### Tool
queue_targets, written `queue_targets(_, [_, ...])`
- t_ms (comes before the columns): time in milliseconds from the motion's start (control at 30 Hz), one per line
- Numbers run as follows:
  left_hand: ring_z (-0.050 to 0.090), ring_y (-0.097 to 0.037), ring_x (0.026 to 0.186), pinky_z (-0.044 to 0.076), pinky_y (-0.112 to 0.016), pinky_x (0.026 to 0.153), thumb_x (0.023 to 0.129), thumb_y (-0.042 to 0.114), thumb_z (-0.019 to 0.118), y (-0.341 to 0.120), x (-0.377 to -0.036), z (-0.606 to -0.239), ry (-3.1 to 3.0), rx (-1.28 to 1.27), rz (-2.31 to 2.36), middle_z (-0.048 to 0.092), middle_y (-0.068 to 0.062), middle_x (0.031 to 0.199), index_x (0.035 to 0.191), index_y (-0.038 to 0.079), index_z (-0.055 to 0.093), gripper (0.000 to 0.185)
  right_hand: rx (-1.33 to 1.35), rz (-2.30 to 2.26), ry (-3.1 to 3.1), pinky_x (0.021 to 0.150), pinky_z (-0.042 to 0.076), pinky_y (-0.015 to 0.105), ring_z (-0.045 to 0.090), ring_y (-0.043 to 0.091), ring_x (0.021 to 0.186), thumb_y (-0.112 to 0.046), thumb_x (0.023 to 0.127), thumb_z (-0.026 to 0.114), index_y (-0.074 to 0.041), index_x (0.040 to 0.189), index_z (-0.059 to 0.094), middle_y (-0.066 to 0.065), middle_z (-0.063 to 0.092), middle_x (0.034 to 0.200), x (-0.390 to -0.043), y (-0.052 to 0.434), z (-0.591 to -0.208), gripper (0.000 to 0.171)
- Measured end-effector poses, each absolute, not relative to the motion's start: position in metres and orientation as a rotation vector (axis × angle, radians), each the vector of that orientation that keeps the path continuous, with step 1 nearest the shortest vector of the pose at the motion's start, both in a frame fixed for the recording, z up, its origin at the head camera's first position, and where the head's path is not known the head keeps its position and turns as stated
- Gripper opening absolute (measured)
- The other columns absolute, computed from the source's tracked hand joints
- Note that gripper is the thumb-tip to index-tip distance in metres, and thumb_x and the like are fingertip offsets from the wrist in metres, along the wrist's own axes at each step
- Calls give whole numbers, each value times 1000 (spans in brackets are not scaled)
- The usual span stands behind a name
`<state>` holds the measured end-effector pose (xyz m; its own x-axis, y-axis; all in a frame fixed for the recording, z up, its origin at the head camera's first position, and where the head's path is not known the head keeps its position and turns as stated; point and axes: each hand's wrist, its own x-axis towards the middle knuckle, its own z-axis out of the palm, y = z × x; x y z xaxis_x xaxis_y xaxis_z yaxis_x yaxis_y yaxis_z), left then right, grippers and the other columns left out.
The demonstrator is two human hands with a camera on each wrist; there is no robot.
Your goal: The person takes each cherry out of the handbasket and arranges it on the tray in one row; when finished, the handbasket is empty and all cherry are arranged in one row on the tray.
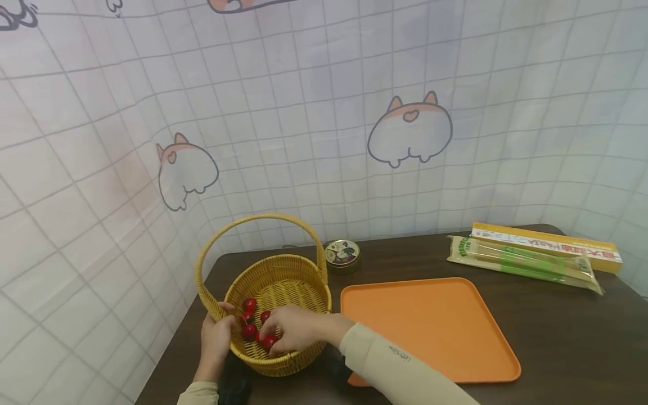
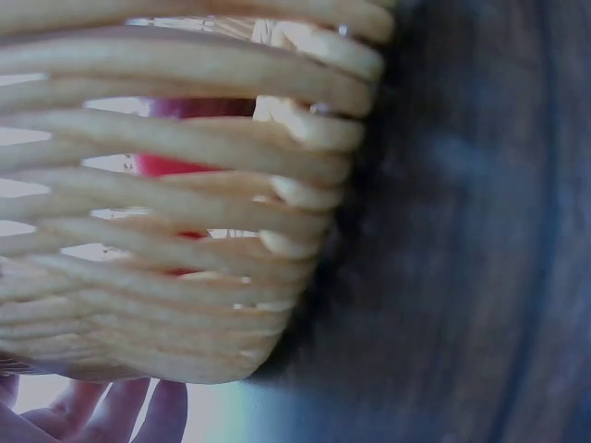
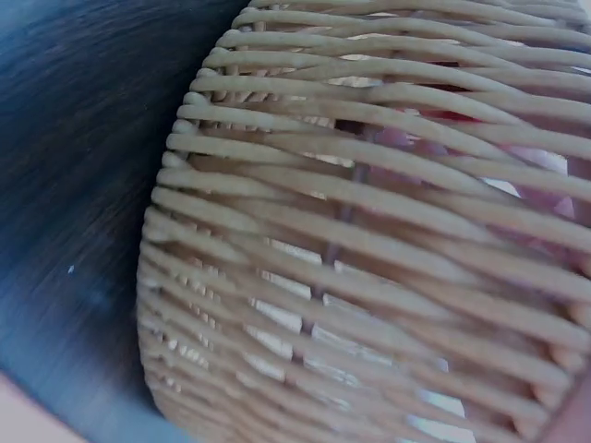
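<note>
A yellow woven basket (image 1: pixel 278 368) with a tall arched handle stands on the table's left side. My left hand (image 1: pixel 215 340) grips its left rim near the handle's base; in the left wrist view, several fingertips show beyond the basket's weave (image 2: pixel 166 203). Inside, several shiny red round fruits (image 1: pixel 249 331) lie toward the left and front. My right hand (image 1: pixel 293 329) reaches over the right front rim into the basket, thumb and fingers bent around a red fruit (image 1: pixel 269 342). The right wrist view shows mostly the basket's side (image 3: pixel 305 203), with red glimpsed through its gaps.
An orange tray (image 1: pixel 420 326) lies right of the basket, partly under my right sleeve (image 1: pixel 390 360). A round tin (image 1: pixel 342 254) stands behind the basket. At the back right are a clear noodle packet (image 1: pixel 526 261) and a yellow-white pasta box (image 1: pixel 547 241). A patterned curtain (image 1: pixel 329 140) hangs behind.
</note>
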<state>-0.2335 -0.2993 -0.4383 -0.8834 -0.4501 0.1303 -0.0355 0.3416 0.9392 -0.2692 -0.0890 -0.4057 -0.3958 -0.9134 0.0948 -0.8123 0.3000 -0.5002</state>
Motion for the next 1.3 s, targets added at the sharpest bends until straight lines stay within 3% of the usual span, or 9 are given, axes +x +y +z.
queue_targets(167, [49, -19, 81, 42, -26, 68, 78, -3, 48, -298, -233, -439, -2241, 414, -1556, 54, -18, 103, 108, 1, 52, 31, -1580, -833, 2386, 73, 44, 14, 54, -2, 81, -22, 88, 72, -14, 117, 69, -7, 58, 104, -265, -73, -402, 31])
queue_targets(367, [49, -19, 78, 43, -27, 66, 78, -3, 47, -299, -233, -440, -2237, 407, -1552, 53, -16, 97, 108, 0, 52, 30, -1447, -1056, 2370, 76, 47, 19, 55, 0, 82, -21, 90, 70, -16, 120, 66, -10, 59, 110, -256, -53, -396, 32])
queue_targets(500, [48, -21, 80, 42, -28, 67, 76, -4, 49, -299, -231, -441, -2248, 415, -1544, 54, -19, 102, 108, 0, 52, 33, -1326, -1233, 2320, 79, 48, 20, 56, 0, 85, -22, 89, 71, -18, 122, 64, -10, 59, 115, -250, -36, -392, 34])
queue_targets(733, [47, -20, 80, 41, -27, 66, 76, -4, 48, -300, -232, -441, -2247, 405, -1528, 54, -20, 103, 109, -1, 52, 33, -1278, -1440, 2233, 80, 51, 23, 61, 5, 85, -21, 89, 71, -23, 116, 65, -7, 59, 110, -250, -9, -391, 28])
queue_targets(867, [48, -20, 79, 42, -28, 67, 77, -4, 49, -300, -232, -439, -2258, 394, -1528, 55, -20, 106, 108, -2, 52, 32, -1260, -1554, 2188, 80, 53, 27, 63, 11, 86, -18, 88, 71, -19, 117, 65, -2, 63, 106, -256, 11, -387, 29])
queue_targets(1067, [48, -21, 75, 43, -29, 63, 75, -5, 51, -303, -231, -437, -2283, 394, -1502, 53, -12, 92, 104, -1, 52, 29, -1200, -1645, 2167, 80, 54, 31, 67, 22, 92, -15, 87, 72, -7, 119, 64, 6, 67, 107, -272, 49, -381, 34])
queue_targets(1300, [48, -20, 72, 42, -30, 61, 72, -5, 55, -308, -232, -437, -2333, 401, -1465, 52, -8, 82, 100, 0, 53, 28, -1078, -1640, 2231, 75, 53, 32, 65, 25, 86, -15, 86, 73, -7, 118, 65, 7, 69, 101, -294, 77, -394, 34])
